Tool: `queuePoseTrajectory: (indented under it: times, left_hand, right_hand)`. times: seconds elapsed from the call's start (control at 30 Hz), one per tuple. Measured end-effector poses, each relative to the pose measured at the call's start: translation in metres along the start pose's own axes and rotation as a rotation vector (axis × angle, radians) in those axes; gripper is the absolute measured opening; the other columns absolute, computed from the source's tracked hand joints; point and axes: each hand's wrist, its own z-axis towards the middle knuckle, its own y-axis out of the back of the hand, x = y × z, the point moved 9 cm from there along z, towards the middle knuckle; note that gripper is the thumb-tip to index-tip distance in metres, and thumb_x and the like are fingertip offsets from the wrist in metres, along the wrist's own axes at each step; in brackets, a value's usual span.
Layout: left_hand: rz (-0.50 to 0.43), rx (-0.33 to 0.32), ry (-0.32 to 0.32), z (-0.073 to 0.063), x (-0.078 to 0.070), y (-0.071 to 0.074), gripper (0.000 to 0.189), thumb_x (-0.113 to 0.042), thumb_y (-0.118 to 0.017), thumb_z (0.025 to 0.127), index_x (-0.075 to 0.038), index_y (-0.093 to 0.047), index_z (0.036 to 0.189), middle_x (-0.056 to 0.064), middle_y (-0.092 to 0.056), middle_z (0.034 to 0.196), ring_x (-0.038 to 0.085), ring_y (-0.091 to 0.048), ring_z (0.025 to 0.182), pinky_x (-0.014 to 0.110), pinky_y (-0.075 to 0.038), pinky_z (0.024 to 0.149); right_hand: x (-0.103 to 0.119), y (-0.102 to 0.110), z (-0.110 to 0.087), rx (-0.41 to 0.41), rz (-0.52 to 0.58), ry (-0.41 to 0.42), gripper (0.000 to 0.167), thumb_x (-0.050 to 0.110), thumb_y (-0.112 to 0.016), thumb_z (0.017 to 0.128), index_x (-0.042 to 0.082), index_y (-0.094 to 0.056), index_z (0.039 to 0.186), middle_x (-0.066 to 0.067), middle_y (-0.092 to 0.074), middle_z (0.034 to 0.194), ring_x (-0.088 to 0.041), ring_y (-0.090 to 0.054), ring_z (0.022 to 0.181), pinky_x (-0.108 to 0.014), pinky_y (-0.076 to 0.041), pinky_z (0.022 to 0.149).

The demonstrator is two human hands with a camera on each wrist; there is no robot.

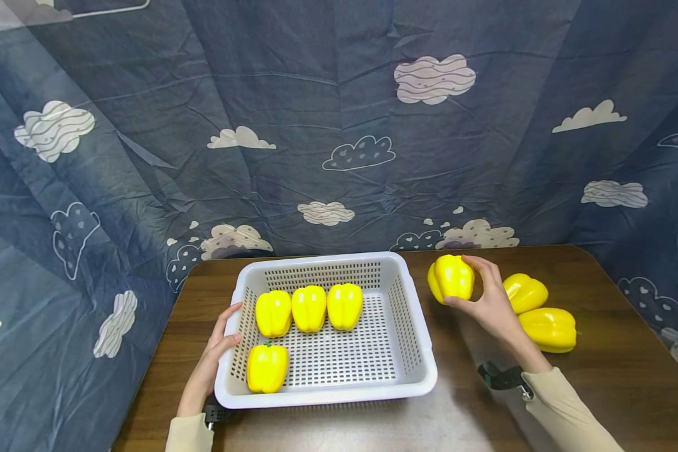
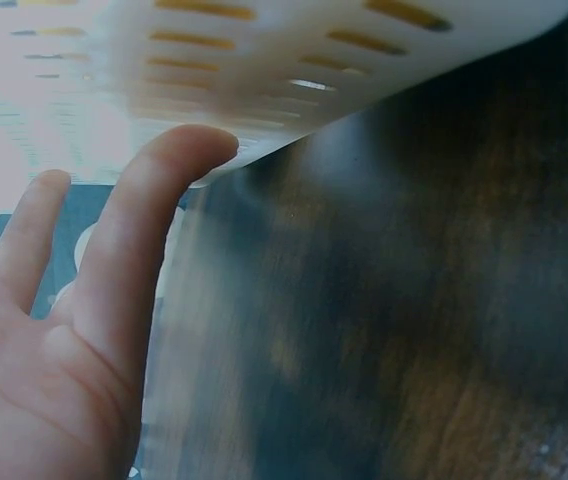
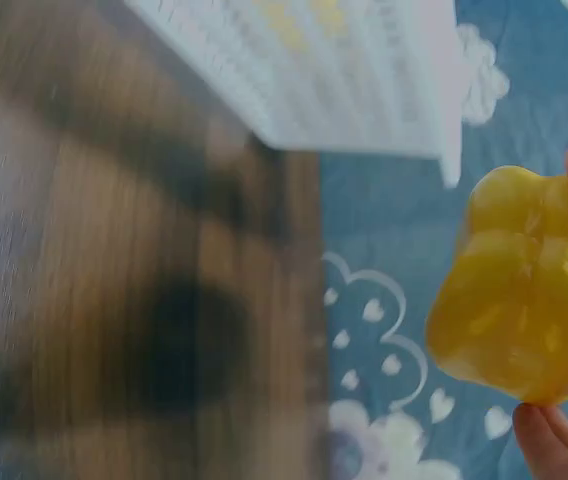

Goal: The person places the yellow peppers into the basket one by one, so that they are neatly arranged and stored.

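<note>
Dark blue curtain [image 1: 294, 182] printed with pale clouds hangs behind the brown wooden worktop [image 1: 610, 389] and down both its sides. Left of the worktop's middle, close to its far edge, sits a white plastic basket [image 1: 328, 398] with slotted walls and floor. Inside, three yellow peppers [image 1: 309, 308] stand side by side in a row across the far half, beginning near the left wall, and a fourth pepper [image 1: 268, 369] is in the near left corner with its green stem toward the row.

From where I stand, the person's left hand [image 1: 211, 355] is at the basket's left rim, fingers mostly straight, touching it without grasping. The right hand [image 1: 488, 301] pinches another pepper [image 1: 451, 279] between thumb and fingers, holding it up off the wood, beyond the basket's right wall and near the worktop's far edge. Two loose peppers [image 1: 548, 330] lie together just right of that hand, toward the worktop's right edge. Both arms wear cream sleeves [image 1: 565, 402], with a dark strap [image 1: 505, 378] at the right wrist.
</note>
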Motion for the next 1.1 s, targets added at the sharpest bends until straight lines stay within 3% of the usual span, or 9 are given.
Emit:
queuePoseTrajectory:
  times: [0.33,0.57,1.1]
  left_hand:
    - [-0.003,-0.002,0.006,0.001,0.002,0.000,0.059,-0.014,-0.039,0.093,-0.021,-0.020,0.148,0.015,-0.011,0.154,0.047,-0.032,0.125,0.051,-0.041,0.088]
    - [0.014,-0.008,-0.002,-0.002,0.000,0.000,0.059,-0.015,-0.039,0.093,-0.020,-0.020,0.148,0.016,-0.009,0.155,0.050,-0.032,0.125,0.053,-0.042,0.087]
    - [0.009,-0.007,-0.003,-0.002,0.000,-0.002,0.059,-0.015,-0.039,0.093,-0.020,-0.019,0.149,0.017,-0.009,0.155,0.050,-0.033,0.125,0.055,-0.043,0.087]
  right_hand:
    - [0.035,-0.015,-0.011,0.051,0.076,0.040,0.086,0.023,-0.081,0.074,0.006,-0.033,0.143,-0.019,-0.024,0.142,-0.041,-0.031,0.126,-0.064,-0.026,0.099]
    - [0.058,-0.028,-0.018,0.085,0.134,0.111,0.085,0.015,-0.081,0.074,0.007,-0.034,0.144,-0.014,-0.030,0.146,-0.036,-0.035,0.127,-0.058,-0.028,0.101]
    - [0.091,-0.073,-0.036,0.192,0.227,0.126,0.085,0.018,-0.081,0.073,0.010,-0.034,0.143,-0.011,-0.035,0.142,-0.030,-0.037,0.125,-0.055,-0.029,0.103]
